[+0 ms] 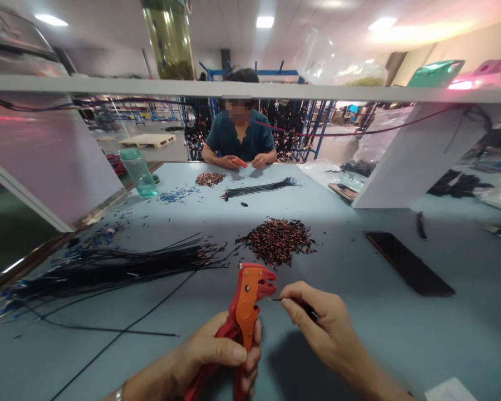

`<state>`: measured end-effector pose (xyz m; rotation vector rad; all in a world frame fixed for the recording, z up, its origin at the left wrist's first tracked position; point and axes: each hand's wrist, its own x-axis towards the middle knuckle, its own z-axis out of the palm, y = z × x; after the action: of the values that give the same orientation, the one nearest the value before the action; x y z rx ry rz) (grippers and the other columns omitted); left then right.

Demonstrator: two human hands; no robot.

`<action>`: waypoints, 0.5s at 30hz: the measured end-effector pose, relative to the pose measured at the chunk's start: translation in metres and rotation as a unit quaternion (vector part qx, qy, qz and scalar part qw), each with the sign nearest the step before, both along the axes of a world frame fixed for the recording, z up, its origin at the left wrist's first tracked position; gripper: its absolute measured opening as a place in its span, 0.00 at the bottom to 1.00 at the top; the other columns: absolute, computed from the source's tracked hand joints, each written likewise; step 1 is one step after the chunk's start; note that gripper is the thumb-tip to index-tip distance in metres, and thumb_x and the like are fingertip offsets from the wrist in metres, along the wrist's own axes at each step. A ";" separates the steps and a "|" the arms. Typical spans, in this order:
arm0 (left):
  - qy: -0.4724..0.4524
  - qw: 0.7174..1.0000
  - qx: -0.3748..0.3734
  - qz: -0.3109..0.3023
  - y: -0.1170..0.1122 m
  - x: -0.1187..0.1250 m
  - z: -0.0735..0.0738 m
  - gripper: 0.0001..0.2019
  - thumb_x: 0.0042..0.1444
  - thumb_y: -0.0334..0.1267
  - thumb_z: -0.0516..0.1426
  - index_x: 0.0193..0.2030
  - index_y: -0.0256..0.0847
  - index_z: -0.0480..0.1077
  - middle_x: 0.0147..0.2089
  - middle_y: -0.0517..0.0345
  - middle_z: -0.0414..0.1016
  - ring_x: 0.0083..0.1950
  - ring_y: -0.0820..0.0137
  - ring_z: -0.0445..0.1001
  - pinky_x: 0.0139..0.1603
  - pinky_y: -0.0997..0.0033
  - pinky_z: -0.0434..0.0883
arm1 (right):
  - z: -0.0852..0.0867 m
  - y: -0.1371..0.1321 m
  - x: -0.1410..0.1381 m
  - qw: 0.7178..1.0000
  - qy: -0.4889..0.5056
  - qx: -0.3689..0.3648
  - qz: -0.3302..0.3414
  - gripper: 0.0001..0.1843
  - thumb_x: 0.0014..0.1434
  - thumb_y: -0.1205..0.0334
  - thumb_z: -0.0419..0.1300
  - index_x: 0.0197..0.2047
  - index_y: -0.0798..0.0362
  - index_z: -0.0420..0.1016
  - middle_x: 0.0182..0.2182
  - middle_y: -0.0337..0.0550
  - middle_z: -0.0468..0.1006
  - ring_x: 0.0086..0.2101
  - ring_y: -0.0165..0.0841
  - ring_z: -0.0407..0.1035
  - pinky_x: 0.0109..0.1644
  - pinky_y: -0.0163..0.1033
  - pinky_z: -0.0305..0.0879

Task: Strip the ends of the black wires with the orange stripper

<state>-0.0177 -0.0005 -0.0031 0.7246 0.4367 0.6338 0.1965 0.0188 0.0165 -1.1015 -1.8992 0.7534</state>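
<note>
At lower centre, the left hand is wrapped tight around the handles of the stripper, whose head stands upright. Just right of that head, the right hand pinches a black wire. The wire lies nearly level, its tip pointing left.

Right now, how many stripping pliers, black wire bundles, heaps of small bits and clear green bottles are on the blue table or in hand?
Stripping pliers: 2, one in the left hand, one, seemingly, with the person opposite
Black wire bundles: 2
Heaps of small bits: 2
Clear green bottle: 1
Total: 7
Not counted: the short black wire pinched in the right hand.
</note>
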 end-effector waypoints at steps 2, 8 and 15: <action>0.003 1.000 0.002 0.002 0.000 0.000 0.000 0.15 0.45 0.37 0.63 0.39 0.35 0.66 0.28 0.58 0.69 0.26 0.71 0.70 0.34 0.65 0.69 | 0.000 -0.001 -0.001 1.000 -0.008 0.008 0.006 0.10 0.63 0.63 0.52 0.31 0.53 0.71 0.21 0.34 0.67 0.21 0.27 0.60 0.26 0.31 0.56; 0.033 0.998 0.040 0.019 -0.003 0.003 0.001 0.17 0.45 0.41 0.64 0.38 0.35 0.66 0.27 0.60 0.66 0.27 0.72 0.67 0.34 0.66 0.68 | -0.004 -0.004 -0.008 1.000 -0.021 -0.015 0.005 0.11 0.62 0.62 0.52 0.29 0.53 0.69 0.19 0.31 0.62 0.19 0.26 0.57 0.25 0.31 0.54; 0.151 0.959 0.230 0.071 -0.004 -0.005 0.012 0.19 0.50 0.49 0.61 0.43 0.39 0.65 0.34 0.59 0.61 0.33 0.71 0.59 0.33 0.71 0.59 | -0.001 -0.002 -0.009 0.989 0.038 -0.144 -0.013 0.13 0.61 0.57 0.51 0.27 0.52 0.66 0.17 0.30 0.58 0.20 0.27 0.53 0.24 0.32 0.51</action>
<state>-0.0226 -0.0045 0.0093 1.2509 0.6365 0.7747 0.1872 0.0170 0.0154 -1.2500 -1.7457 1.0645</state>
